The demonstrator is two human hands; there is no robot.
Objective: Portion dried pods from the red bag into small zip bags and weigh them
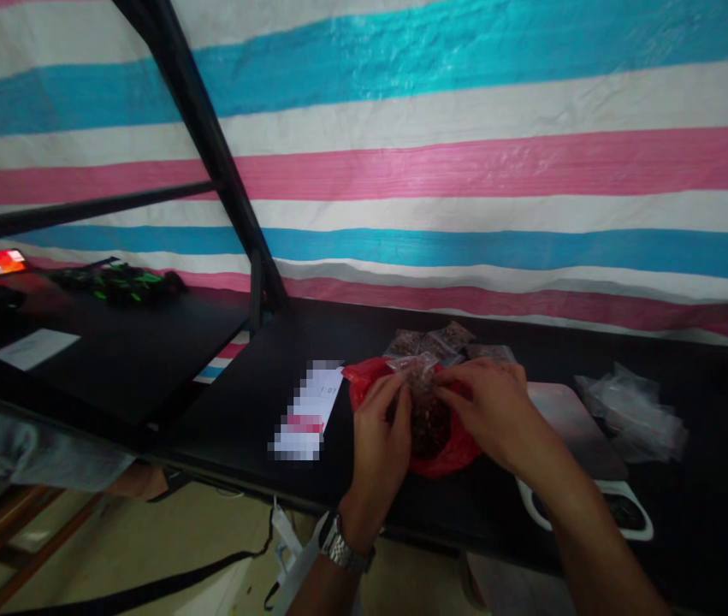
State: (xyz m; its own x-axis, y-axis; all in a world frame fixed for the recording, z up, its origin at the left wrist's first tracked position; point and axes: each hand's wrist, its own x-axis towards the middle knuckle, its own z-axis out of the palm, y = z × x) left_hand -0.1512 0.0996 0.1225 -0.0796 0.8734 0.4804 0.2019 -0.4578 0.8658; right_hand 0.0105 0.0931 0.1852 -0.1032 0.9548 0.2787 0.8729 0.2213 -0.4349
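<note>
Phone (328,404) on the worktop (235,436) reads "1:07", the rest blurred; left hand (380,432) and right hand (495,402) pinch a clear bag (423,370) in their fingers (404,409) over a red bag (459,447).

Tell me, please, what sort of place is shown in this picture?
It looks like a makeshift work corner, perhaps in a shared room. A striped plastic sheet stands behind the black desk, which holds a scale and small clear bags.
</note>
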